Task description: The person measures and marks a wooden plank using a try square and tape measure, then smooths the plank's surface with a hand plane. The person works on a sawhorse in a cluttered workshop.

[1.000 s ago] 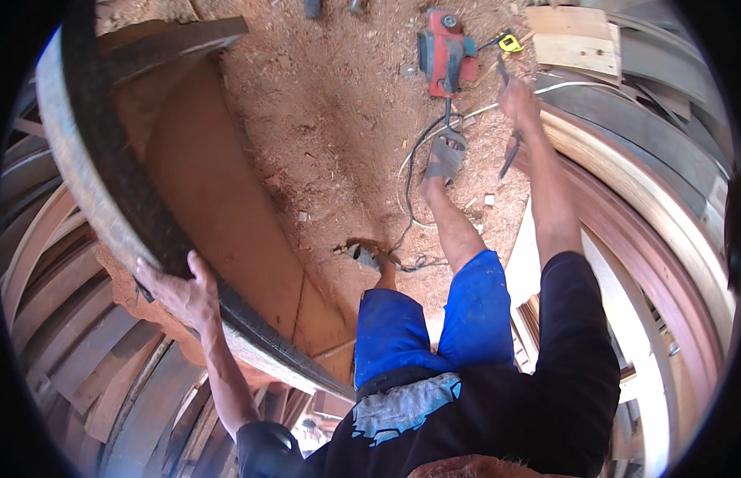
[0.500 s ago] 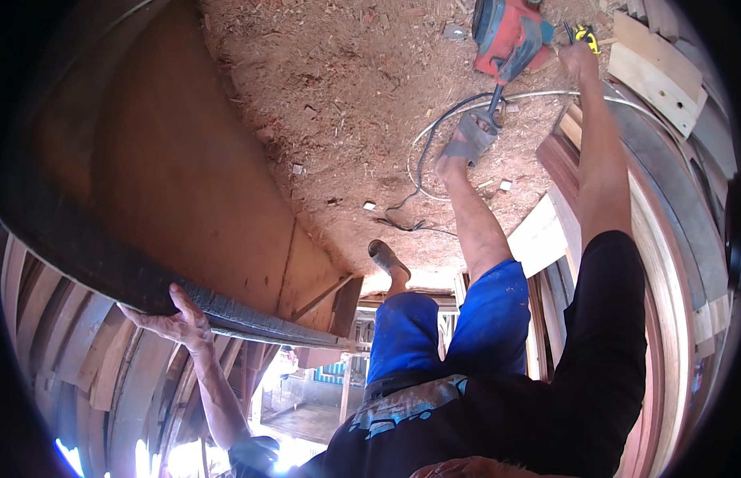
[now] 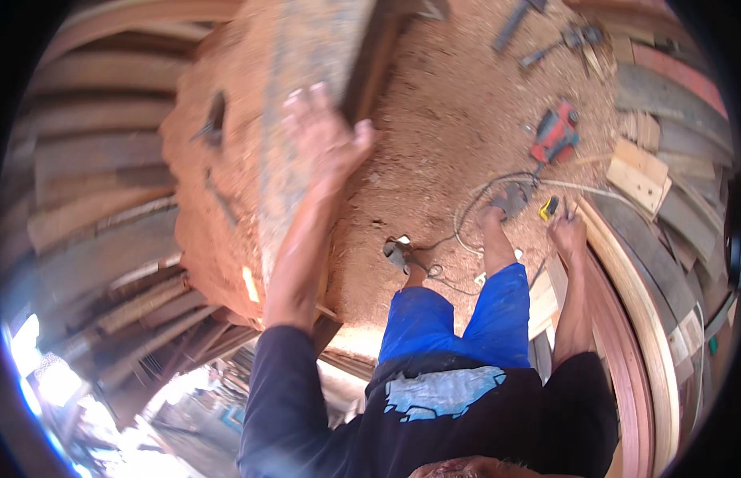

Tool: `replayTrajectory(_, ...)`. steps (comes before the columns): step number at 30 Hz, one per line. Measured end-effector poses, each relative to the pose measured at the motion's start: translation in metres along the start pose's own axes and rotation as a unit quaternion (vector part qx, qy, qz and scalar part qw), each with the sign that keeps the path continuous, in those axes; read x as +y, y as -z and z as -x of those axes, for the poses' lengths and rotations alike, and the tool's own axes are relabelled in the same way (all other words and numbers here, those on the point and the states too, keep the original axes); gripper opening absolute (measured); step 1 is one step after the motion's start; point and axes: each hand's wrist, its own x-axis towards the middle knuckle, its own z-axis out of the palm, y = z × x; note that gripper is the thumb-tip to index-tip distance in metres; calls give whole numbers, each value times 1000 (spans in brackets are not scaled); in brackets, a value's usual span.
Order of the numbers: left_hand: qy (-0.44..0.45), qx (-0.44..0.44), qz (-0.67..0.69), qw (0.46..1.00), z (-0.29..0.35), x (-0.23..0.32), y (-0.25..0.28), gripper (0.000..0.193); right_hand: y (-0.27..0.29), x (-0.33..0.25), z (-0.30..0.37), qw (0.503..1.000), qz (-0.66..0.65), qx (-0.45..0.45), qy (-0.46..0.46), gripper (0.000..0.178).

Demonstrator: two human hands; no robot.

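Observation:
My left hand (image 3: 326, 139) lies spread, fingers and thumb apart, over the greyish, dusty top of a long wooden bench or beam (image 3: 283, 199). Motion blurs it, so how firmly it touches cannot be made out. On the right, low beside my leg, my right hand (image 3: 567, 233) is closed on a small yellow and black tape measure (image 3: 549, 209). A thin dark piece sticks up by its fingers, too small to name. Beyond my foot, a red and black power tool (image 3: 555, 134) rests on the ground.
Sawdust and shavings cover the ground (image 3: 434, 143). A cable (image 3: 466, 211) loops near my feet. Hand tools (image 3: 566, 46) lie at the far right. Stacked planks (image 3: 99, 175) line the left, with long curved boards (image 3: 625, 295) close on the right and a pale wood block (image 3: 637, 175) beyond.
My left hand has left the bench's dark edge and moved up and right onto its top. My right hand, with the tape measure, appears lower and nearer. The whole view has shifted.

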Motion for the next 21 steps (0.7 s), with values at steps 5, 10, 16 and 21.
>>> replayTrajectory(5,24,-59,120,991,30,-43,23,97,-20,-127,164,964,74,28,255,28)
replayTrajectory(10,-20,-12,597,802,239,-62,66,65,-23,-253,322,939,-54,-96,325,23)
replayTrajectory(16,111,-144,619,764,588,-158,80,53,-73,-371,454,848,-101,-215,473,21)
replayTrajectory(21,238,-142,530,801,786,-237,50,60,-156,-433,503,827,47,-270,491,16)
